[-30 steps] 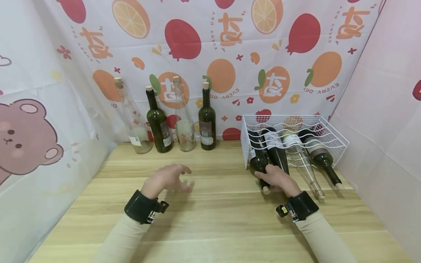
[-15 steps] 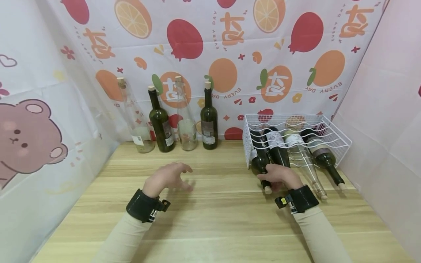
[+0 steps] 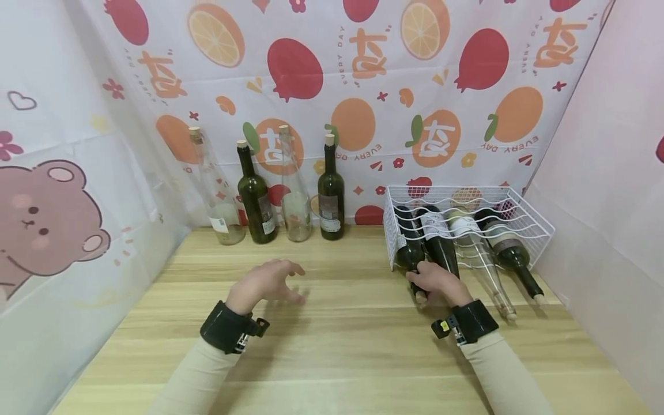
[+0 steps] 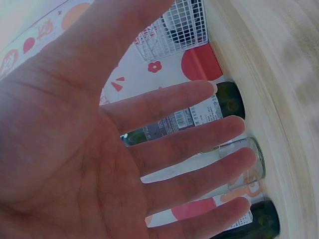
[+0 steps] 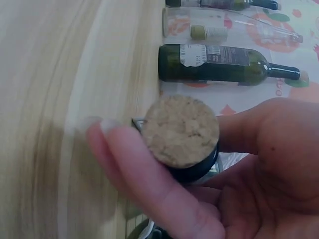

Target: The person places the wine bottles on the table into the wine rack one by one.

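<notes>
My right hand (image 3: 441,280) grips the neck of a dark green wine bottle (image 3: 410,252), which lies at the left end of a white wire rack (image 3: 534,230) with its corked neck toward me. In the right wrist view, the bottle's cork (image 5: 182,130) sits between thumb and fingers. My left hand (image 3: 264,282) hovers over the wooden table with fingers spread and nothing in it. Beside the gripped bottle lie another dark bottle (image 3: 441,248), a clear glass bottle (image 3: 485,265) and a dark bottle at the right end (image 3: 513,256).
Against the back cloth stand a clear bottle (image 3: 220,213), a green bottle (image 3: 256,207), a second clear bottle (image 3: 295,213) and a second green bottle (image 3: 331,202), all corked. Printed cloth walls (image 3: 62,288) border the wooden table (image 3: 342,357) at the back and sides.
The head view has shifted slightly. My right hand stays at the bottle's neck, and my left hand keeps its place above the table. The bottles show no clear movement.
</notes>
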Demonstrator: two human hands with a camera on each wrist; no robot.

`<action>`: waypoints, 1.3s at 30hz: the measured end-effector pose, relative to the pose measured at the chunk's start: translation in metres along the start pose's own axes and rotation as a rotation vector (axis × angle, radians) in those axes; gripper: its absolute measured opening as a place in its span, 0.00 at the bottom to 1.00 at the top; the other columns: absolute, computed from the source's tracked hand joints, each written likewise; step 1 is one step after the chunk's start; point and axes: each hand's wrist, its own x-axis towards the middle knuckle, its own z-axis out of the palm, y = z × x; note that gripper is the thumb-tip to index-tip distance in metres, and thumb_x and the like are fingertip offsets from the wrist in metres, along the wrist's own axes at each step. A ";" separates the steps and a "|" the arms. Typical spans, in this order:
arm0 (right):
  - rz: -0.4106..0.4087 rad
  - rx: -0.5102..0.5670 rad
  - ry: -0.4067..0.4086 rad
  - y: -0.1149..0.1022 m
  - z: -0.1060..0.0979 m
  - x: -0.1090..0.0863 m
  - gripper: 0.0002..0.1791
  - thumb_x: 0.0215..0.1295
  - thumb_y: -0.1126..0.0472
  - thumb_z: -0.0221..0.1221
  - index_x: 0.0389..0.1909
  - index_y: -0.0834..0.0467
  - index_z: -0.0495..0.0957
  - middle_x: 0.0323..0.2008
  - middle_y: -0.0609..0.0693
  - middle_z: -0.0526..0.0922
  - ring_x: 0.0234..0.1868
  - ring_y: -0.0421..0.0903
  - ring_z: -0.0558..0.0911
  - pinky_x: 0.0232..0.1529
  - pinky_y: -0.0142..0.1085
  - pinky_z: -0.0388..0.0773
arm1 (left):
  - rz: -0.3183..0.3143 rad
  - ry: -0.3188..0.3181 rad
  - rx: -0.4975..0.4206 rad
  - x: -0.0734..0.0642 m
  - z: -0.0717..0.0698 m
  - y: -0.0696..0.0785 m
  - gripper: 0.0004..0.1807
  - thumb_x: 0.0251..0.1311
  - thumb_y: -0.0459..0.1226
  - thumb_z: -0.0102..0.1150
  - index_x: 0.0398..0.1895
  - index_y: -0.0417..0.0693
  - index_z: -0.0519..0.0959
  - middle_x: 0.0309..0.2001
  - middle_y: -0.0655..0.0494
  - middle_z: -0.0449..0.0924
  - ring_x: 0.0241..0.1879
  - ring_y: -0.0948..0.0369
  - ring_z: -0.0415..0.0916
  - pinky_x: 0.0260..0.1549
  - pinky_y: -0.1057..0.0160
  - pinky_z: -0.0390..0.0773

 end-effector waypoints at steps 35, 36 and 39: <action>0.085 0.375 -0.118 0.003 -0.001 -0.009 0.10 0.79 0.61 0.47 0.39 0.64 0.65 0.24 0.52 0.73 0.19 0.45 0.85 0.32 0.42 0.90 | 0.006 0.016 0.041 0.000 0.000 0.006 0.38 0.48 0.52 0.80 0.63 0.47 0.81 0.61 0.43 0.83 0.61 0.45 0.78 0.59 0.40 0.79; 0.084 0.373 -0.121 0.003 -0.001 -0.009 0.10 0.80 0.61 0.46 0.39 0.64 0.65 0.24 0.52 0.73 0.19 0.45 0.85 0.32 0.42 0.90 | 0.006 0.016 0.042 0.000 0.000 0.006 0.38 0.48 0.52 0.80 0.63 0.47 0.81 0.61 0.43 0.83 0.61 0.45 0.78 0.59 0.40 0.79; 0.073 0.358 -0.130 0.001 -0.003 -0.010 0.11 0.81 0.61 0.46 0.39 0.65 0.65 0.25 0.53 0.72 0.19 0.46 0.86 0.31 0.41 0.90 | 0.004 0.017 0.048 0.000 0.001 0.005 0.38 0.48 0.52 0.80 0.63 0.47 0.81 0.61 0.43 0.83 0.61 0.44 0.78 0.59 0.39 0.79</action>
